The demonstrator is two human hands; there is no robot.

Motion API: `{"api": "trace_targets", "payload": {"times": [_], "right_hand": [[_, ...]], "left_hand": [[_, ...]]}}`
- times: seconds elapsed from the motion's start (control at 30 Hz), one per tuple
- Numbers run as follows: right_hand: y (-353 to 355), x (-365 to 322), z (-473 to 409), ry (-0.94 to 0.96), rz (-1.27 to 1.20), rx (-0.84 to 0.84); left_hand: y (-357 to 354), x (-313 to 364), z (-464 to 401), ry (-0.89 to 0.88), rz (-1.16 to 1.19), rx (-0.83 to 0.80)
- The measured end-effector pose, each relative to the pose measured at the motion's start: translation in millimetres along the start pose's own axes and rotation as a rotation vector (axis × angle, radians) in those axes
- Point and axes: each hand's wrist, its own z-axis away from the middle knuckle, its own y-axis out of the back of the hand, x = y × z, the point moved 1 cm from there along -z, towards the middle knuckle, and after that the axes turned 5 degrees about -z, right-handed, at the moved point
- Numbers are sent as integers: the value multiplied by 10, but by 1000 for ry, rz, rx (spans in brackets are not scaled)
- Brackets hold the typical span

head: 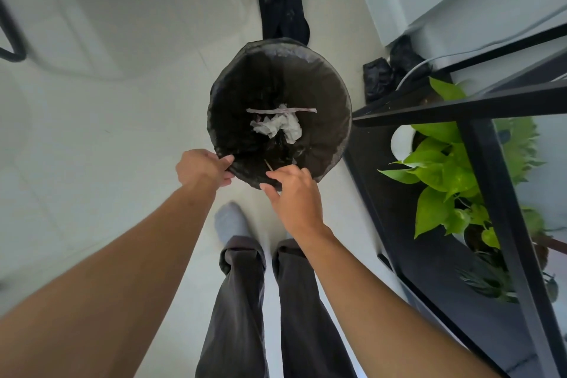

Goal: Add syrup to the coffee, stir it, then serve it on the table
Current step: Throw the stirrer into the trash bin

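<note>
plainly the step in hand is a side errand at the bin, judged from the scene: a round bin lined with a black bag sits on the pale floor, and no coffee, syrup or serving table shows anywhere in this view, so where the cup stands cannot be told. the left hand grips the near rim of the liner, thumb over the edge and fingers curled beneath it, holding the mouth open. the right hand hovers at the rim just beside it, fingers loosely spread and straight, and a thin wooden stick lies just off its fingertips; whether the fingers touch it cannot be told, but it looks dropped or about to drop. inside lie a crumpled tissue and a long pale strip. to do this well, keep the left pinch steady so the bag does not slump inward, let the stick fall clear past the rim rather than catch on the plastic, and keep both hands off the waste below. mind the black shelf frame and the leafy plant close on the right when straightening up.
</note>
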Motion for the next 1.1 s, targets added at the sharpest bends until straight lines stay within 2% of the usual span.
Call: {"api": "trace_targets", "payload": {"times": [0.17,0.47,0.6,0.83,1.1], "right_hand": [[11,-18,-15,-12,17,-8],[172,-187,-59,-60,13,-89],[360,-295,-11,-94,28,-115],[926,-718,186,-45,94,-107],[2016,-1705,449,96,191,-57]], "left_hand": [[28,27,-20,13,-67,-33],[96,42,102,-123,-317,-16],[193,163,363,-153,-537,-15],[663,525,999,-447,-749,77],[1579,1341,2027,-655,-794,179]]}}
